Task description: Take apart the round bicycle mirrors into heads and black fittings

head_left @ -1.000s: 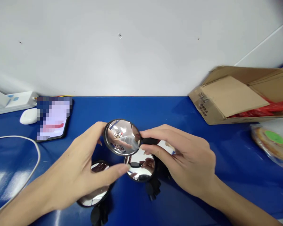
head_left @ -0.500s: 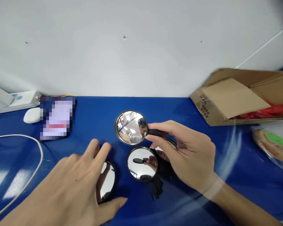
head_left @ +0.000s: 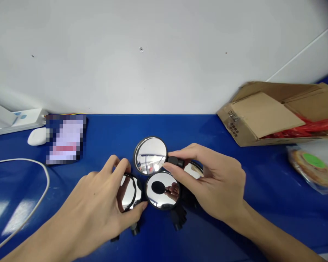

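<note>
1. Grip of the right hand: thumb and forefinger pinch the black stem of the held mirror, whose round head sits just beyond the centre mirror, the landmark here.
2. Grip of the left hand: thumb and fingers curl round the rim of the left mirror, just left of the centre mirror.
3. Handling, by judgement: each mirror looks light and stiff, its polished face slippery, easily smudged and probably fragile. Stem or rim seems the best hold, fingertips off the face; a stem pinch leaves the head overhanging and liable to twist.
4. Mirrors: four at least, including the rear mirror, partly hidden by the right hand, right of and beyond the centre mirror. Another rim overlaps the left mirror, so perhaps five; the fingers hide too much to be sure.
5. Others on the blue surface: one phone and one white cable, well left of the centre mirror; one cardboard box and one wrapped round item, well right.
</note>
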Motion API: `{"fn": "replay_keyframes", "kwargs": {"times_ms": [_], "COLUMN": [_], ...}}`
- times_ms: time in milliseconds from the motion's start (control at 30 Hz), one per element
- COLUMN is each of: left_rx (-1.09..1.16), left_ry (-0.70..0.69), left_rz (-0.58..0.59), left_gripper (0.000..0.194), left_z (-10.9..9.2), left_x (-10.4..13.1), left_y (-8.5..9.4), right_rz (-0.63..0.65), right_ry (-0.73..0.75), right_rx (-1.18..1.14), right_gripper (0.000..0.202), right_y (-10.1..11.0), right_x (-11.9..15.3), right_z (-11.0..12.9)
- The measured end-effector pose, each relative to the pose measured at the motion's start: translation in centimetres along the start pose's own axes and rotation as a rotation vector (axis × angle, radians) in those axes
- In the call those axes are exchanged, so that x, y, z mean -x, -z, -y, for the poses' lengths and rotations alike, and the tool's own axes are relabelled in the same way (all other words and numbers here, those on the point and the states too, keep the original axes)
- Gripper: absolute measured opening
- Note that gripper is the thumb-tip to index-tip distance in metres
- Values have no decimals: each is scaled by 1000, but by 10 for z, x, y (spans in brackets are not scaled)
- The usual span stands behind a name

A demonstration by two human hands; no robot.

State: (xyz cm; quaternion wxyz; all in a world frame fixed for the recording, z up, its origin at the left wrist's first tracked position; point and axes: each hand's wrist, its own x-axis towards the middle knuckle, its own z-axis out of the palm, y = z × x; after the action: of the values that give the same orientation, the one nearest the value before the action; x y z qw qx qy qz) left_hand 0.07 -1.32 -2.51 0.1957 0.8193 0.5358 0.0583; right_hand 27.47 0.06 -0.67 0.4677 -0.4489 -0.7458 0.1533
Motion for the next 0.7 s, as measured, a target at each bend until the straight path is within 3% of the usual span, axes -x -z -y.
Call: {"fn": "replay_keyframes", "kwargs": {"times_ms": [233, 533, 700], "left_rx": [35, -8, -30], "left_ry": [1, -39, -21], "left_rz": [-32, -202, -190], "left_gripper": [32, 37, 36], "left_z": [-5, -4, 4], "left_x": [3, 1, -1], "left_y": [4, 4, -1], "right_rz": [5, -12, -52], "right_ry": [205, 241, 268], "right_rx": [140, 188, 210], "right_gripper": [21, 24, 26], "right_y": [-2, 2, 0], "right_x": [1, -2, -2], "right_z": [0, 3, 3]}}
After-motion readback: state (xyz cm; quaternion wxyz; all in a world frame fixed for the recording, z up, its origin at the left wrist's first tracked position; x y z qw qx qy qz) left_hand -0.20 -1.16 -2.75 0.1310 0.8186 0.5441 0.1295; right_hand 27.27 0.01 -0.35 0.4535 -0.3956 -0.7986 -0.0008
